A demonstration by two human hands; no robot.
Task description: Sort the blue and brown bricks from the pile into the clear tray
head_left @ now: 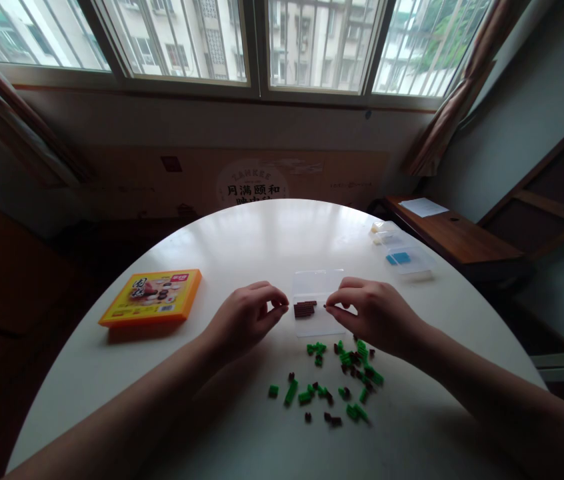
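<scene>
A clear plastic case [320,285] lies opened flat on the table, with a block of dark brown bricks [305,309] lined up at the left of its near half. My left hand [249,313] is closed in a pinch just left of that block; what its fingertips hold, if anything, is too small to make out. On the other side, my right hand [369,307] pinches a tiny dark brown brick [325,307] over the case. Loose green bricks [291,392] and brown bricks [308,417] are scattered on the table nearer to me.
An orange and yellow box [155,297] rests at the left on the round white table [202,427]. Clear cases [412,263], one with blue pieces [398,258], stand at the back right. Beyond the table's right edge is a wooden bench [462,233] with paper on it.
</scene>
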